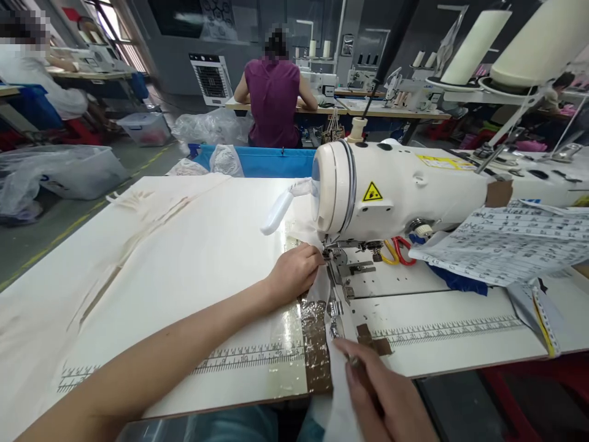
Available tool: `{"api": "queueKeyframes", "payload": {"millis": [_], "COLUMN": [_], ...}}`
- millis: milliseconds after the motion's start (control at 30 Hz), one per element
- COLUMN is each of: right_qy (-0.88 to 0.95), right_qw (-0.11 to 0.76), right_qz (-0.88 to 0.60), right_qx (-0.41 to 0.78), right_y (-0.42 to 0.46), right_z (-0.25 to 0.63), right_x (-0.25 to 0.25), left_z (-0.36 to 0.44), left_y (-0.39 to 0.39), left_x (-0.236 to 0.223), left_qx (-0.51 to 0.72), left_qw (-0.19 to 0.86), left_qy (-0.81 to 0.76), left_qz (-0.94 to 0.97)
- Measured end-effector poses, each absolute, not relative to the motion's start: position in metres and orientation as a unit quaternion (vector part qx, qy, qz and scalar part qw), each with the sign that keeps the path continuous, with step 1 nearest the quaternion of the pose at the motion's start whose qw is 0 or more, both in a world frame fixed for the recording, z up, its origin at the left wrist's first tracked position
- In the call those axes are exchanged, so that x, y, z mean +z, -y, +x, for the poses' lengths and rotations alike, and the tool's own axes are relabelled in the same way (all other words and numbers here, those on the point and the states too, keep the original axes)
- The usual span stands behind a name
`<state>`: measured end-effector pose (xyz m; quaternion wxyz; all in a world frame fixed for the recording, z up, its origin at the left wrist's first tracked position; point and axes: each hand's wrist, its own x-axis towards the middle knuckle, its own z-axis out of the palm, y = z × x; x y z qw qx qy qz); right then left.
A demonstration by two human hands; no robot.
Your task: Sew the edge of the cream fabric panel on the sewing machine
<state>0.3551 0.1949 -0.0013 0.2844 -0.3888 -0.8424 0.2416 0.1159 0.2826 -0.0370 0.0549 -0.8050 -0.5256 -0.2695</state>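
Observation:
My left hand is closed, its curled fingers at the white fabric strip just beside the needle area of a white sewing machine. The strip runs toward me through a metal guide and hangs over the table's front edge. My right hand is at that edge, fingers bent, with the index fingertip by the strip below the guide. Something small and metallic shows between its fingers; its kind is unclear. The needle tip is hidden.
Scissors with red and yellow handles lie behind the needle area. Handwritten paper covers the right side, near a tape measure. Pale fabric lies at left on the table. Thread cones stand above; co-workers sit beyond.

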Motion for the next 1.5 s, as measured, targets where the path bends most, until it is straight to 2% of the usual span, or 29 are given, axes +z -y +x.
{"api": "queueKeyframes", "payload": {"millis": [67,167,267,400,867,1233,1500], "right_qy": [0.833,0.829,0.836,0.848,0.849,0.845,0.847], "right_qw": [0.275,0.296,0.321,0.328,0.323,0.33,0.31], "right_qz": [-0.419,-0.451,-0.44,-0.415,-0.419,-0.421,-0.431], "right_qx": [0.234,0.148,0.065,0.029,-0.002,-0.014,-0.036], "right_y": [-0.211,-0.233,-0.246,-0.254,-0.263,-0.262,-0.261], "right_z": [0.36,0.354,0.34,0.326,0.315,0.315,0.312], "right_x": [-0.014,-0.028,-0.036,-0.039,-0.038,-0.039,-0.039], "left_z": [0.111,0.106,0.104,0.105,0.11,0.107,0.108], "left_y": [-0.283,-0.285,-0.288,-0.289,-0.291,-0.292,-0.289], "left_x": [-0.037,-0.037,-0.039,-0.04,-0.038,-0.039,-0.034], "left_qx": [-0.301,-0.323,-0.334,-0.335,-0.338,-0.367,-0.319], "left_qw": [0.016,-0.018,-0.021,-0.017,0.024,-0.03,0.064], "left_qy": [0.511,0.497,0.489,0.496,0.489,0.5,0.434], "left_qz": [-0.805,-0.805,-0.805,-0.801,-0.804,-0.784,-0.841]}}
